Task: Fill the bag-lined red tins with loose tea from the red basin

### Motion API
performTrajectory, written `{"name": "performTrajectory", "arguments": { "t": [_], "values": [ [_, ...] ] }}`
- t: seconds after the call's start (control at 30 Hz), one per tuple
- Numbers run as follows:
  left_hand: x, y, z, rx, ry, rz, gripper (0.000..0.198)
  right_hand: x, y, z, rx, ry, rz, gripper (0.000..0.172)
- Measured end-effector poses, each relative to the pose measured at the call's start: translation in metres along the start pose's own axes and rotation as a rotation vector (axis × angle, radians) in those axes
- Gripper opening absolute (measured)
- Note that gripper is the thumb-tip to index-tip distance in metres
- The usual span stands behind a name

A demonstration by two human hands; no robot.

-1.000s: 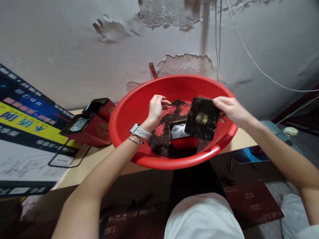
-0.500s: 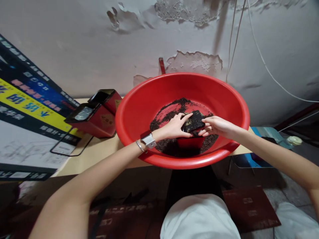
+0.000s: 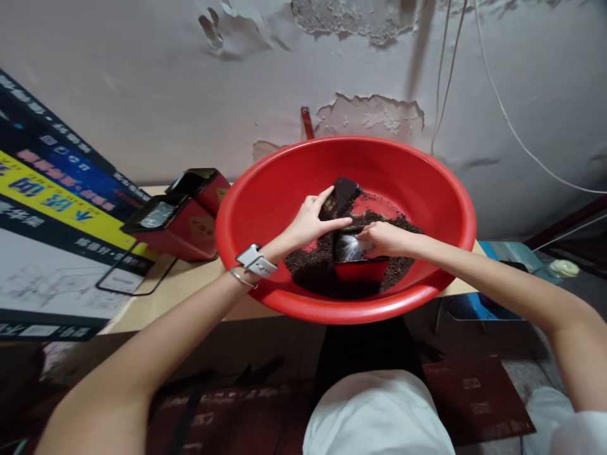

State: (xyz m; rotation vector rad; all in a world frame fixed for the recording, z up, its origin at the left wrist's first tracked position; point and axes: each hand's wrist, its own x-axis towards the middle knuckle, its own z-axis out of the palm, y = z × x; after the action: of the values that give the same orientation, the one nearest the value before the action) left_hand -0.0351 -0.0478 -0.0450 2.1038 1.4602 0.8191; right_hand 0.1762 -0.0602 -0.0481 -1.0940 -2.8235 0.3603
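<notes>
Red plastic basin (image 3: pixel 348 311), wide, on pale worktop (image 3: pixel 177 306); inside, loose dark leaf-like bits (image 3: pixel 310 262), scattered over the bottom. Among these, toward the near side, one red tin (image 3: pixel 361 272) with dark rim, uncovered, clear plastic bag (image 3: pixel 349 249) showing at the mouth. Black lid (image 3: pixel 346 191): just shifted, over the tin half a second ago, now beyond it and to the left, inside the basin. Left hand (image 3: pixel 309 224): thumb and index finger spread, clutching nothing, index fingertip at lid's edge; contact or mere nearness, cannot tell. Right hand (image 3: pixel 392 240): moved from lid to tin, fingertips down at the mouth by the bag; pinching or only touching, cannot tell. Consequence, by judgement: bag now within reach, lid out of the way. Left of basin, on worktop: two further red tins (image 3: pixel 196 235), near a printed carton (image 3: pixel 57 164).
</notes>
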Motion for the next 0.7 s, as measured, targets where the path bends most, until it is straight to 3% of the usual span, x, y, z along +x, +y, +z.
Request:
{"name": "performTrajectory", "arguments": {
  "t": [0.07,0.17,0.3,0.4,0.47,0.57,0.63,0.7],
  "values": [
    [-0.005,0.0,-0.004,0.01,0.003,-0.016,0.089,0.008,-0.005,0.0,-0.13,-0.066,0.036,0.015],
    [-0.01,0.002,-0.006,0.008,0.003,-0.013,0.09,0.011,-0.007,0.0,-0.164,-0.051,0.008,0.017],
    [-0.01,0.005,-0.004,-0.01,-0.015,0.059,0.087,0.008,-0.001,0.006,0.008,0.018,0.023,0.019],
    [-0.01,0.008,0.002,0.004,-0.078,0.134,0.088,-0.001,0.009,-0.002,0.199,0.057,0.075,0.022],
    [-0.012,0.01,0.008,0.05,-0.163,0.205,0.089,-0.009,0.019,-0.018,0.315,0.247,0.145,0.026],
    [-0.013,0.011,0.019,0.203,-0.382,0.316,0.086,-0.026,0.034,-0.044,0.465,0.655,0.261,0.027],
    [-0.014,0.011,0.026,0.314,-0.492,0.354,0.083,-0.037,0.04,-0.053,0.537,0.752,0.303,0.026],
    [-0.014,0.01,0.032,0.383,-0.522,0.363,0.082,-0.043,0.039,-0.052,0.526,0.717,0.324,0.026]
  ]
}}
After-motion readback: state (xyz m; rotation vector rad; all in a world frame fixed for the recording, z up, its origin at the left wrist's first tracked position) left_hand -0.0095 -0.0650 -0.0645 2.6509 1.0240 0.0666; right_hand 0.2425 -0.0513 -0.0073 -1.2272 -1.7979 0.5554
